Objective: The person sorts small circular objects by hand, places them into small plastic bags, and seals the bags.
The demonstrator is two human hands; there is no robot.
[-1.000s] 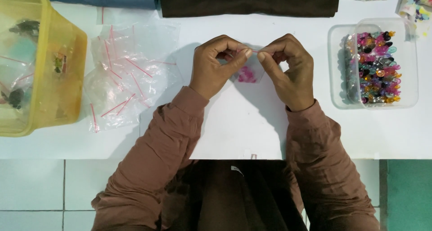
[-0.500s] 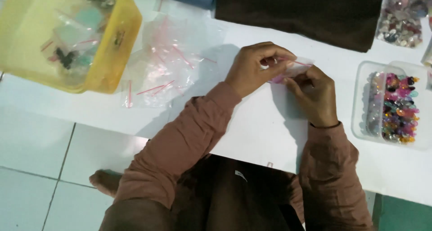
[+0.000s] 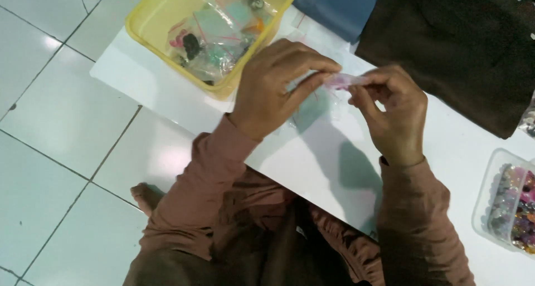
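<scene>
Both of my hands pinch a small clear plastic bag (image 3: 344,80) with pink pieces inside, held just above the white table (image 3: 329,158). My left hand (image 3: 276,85) grips its left end with thumb and fingers. At the bag's right end, my right hand (image 3: 393,110) holds it between fingertips. Most of the bag is hidden by my fingers. More clear bags (image 3: 304,105) lie under and behind my left hand.
A yellow tub (image 3: 153,21) holding filled small bags stands at the table's left corner. A clear box (image 3: 504,208) of colourful beads sits at the right edge. Dark brown cloth (image 3: 462,46) and blue cloth (image 3: 334,5) lie at the back. Tiled floor (image 3: 61,124) lies left.
The view has swung left and tilted, so the yellow tub is now at top centre. My hands have lifted and shifted left with the small bag still pinched between them.
</scene>
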